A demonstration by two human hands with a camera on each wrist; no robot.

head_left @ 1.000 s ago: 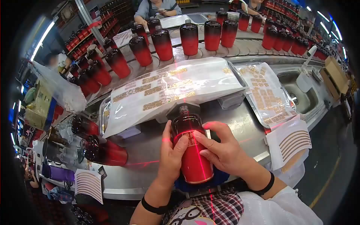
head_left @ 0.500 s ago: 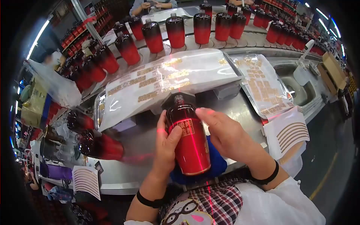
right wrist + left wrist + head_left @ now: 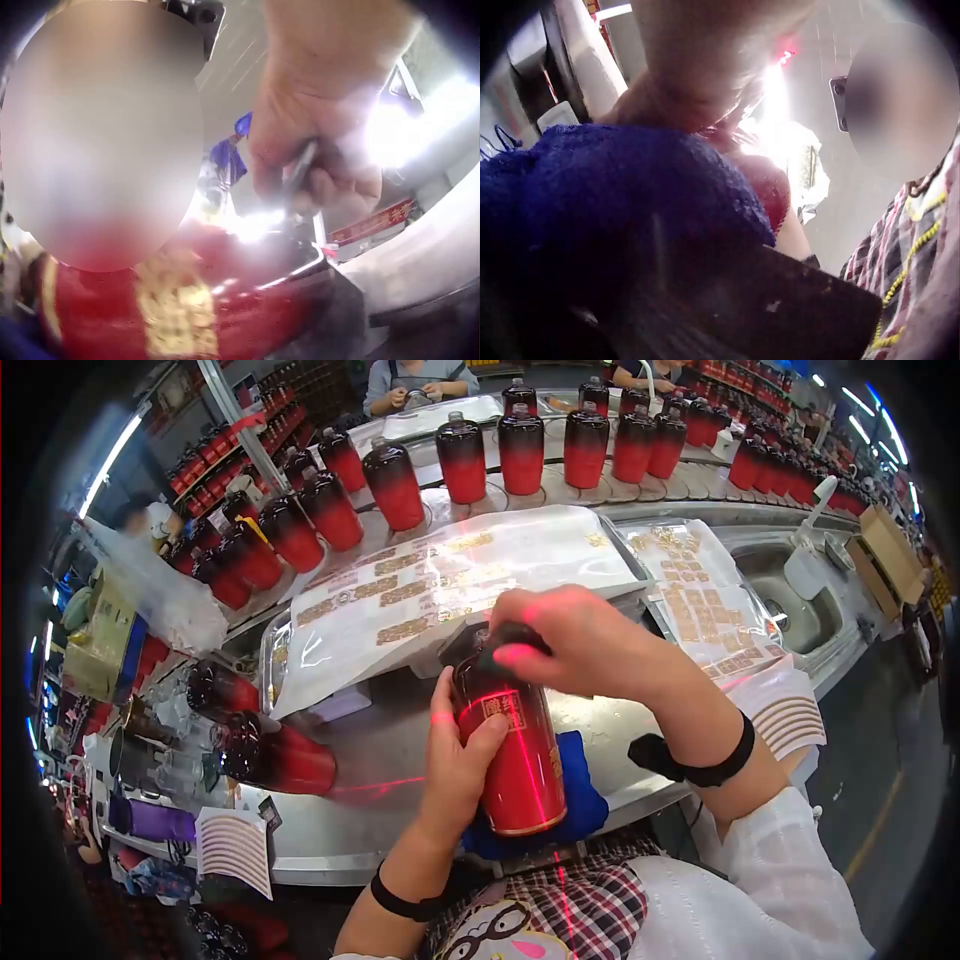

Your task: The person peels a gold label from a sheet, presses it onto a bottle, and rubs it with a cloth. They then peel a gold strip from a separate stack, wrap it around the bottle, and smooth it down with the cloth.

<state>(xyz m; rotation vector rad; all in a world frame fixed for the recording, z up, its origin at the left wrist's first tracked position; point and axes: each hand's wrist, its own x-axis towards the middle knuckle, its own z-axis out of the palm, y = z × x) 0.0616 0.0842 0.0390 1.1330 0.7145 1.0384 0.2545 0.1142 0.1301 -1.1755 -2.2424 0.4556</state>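
Note:
A red bottle with a black shoulder leans on a blue cloth, its neck away from the body. My left hand holds its left side, thumb on the front beside a gold label. My right hand is over the bottle's shoulder, fingers curled round a dark, flat object; it hides the neck. In the right wrist view that hand pinches the dark object above the red bottle. The left wrist view shows mostly blue cloth.
Behind the bottle lies a sheet of gold labels, with a second labelled tray to its right. Two bottles lie at the left. Upright bottles line the conveyor; a sink is at the right. People sit beyond.
My right hand has left the bottle's right side, risen over its shoulder and now grips a dark object. The left hand still holds the bottle. Bottles on the conveyor have shifted.

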